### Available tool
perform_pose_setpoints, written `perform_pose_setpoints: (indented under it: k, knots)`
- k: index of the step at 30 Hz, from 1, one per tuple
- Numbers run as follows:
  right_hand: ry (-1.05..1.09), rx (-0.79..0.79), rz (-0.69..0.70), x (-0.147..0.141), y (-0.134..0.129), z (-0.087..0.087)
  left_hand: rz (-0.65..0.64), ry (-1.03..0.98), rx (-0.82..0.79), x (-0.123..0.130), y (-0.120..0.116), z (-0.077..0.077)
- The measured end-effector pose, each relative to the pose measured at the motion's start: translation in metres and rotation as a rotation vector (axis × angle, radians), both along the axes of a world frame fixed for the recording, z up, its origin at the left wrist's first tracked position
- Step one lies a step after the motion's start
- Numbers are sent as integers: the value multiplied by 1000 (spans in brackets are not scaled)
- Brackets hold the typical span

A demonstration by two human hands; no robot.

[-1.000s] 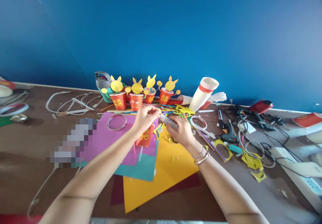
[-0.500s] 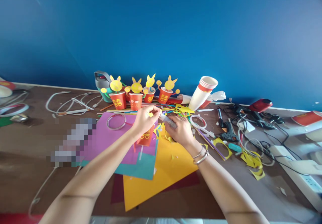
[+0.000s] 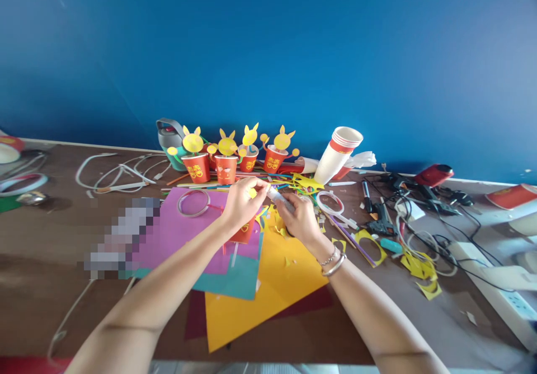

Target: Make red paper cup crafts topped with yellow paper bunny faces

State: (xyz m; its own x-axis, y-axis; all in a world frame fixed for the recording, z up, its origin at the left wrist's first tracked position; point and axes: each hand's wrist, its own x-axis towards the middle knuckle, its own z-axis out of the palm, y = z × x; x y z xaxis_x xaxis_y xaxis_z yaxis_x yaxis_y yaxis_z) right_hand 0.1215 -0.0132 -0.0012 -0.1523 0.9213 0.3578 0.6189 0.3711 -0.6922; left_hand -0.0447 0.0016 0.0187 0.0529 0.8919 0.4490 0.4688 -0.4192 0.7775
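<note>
My left hand (image 3: 247,197) is closed in a pinch over the purple paper, its fingertips on a small whitish bit too small to name. My right hand (image 3: 300,214) is wrapped round a pale grey stick-shaped tool (image 3: 279,199), whose tip points at the left fingertips. Below my left hand a red paper cup (image 3: 241,234) with gold print lies on the sheets, partly hidden by the hand. Beneath are purple paper (image 3: 168,234), teal paper (image 3: 243,281) and yellow-orange paper (image 3: 268,295), with small yellow scraps on top.
Red cups (image 3: 197,168) bearing yellow rabbit-eared paper figures stand at the back, near a tilted stack of paper cups (image 3: 335,158). Tape rolls (image 3: 193,203) lie close by. On the right are a glue gun (image 3: 381,223), tangled cables and a power strip (image 3: 503,290).
The grey tool has tilted slightly in my right hand, which has shifted a little. My left hand has moved slightly, covering more of the red cup.
</note>
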Motion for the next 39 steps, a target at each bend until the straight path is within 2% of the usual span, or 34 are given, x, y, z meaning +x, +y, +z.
perform_pose_setpoints:
  k: [4, 8, 19, 23, 31, 36, 39]
  knots:
    - [-91, 104, -23, 0, 0, -1, -1, 11, 27, 0, 0, -1]
    - [-130, 141, -50, -1, 0, -4, -6, 36, 55, 0, 0, -3]
    - [-148, 111, -77, -1, 0, -5, -12, 153, 173, -2, 2, -6]
    - [-172, 100, -92, -1, -1, -3, -34, 106, 90, -3, 3, -4]
    - [-211, 85, -113, -1, 0, -3, -19, -178, -127, -2, 7, -1]
    - [-211, 107, -119, -1, -1, -2, 47, -241, -115, -1, 9, -1]
    - [-211, 128, -122, -2, -3, -2, 50, -188, -80, -2, 8, -3]
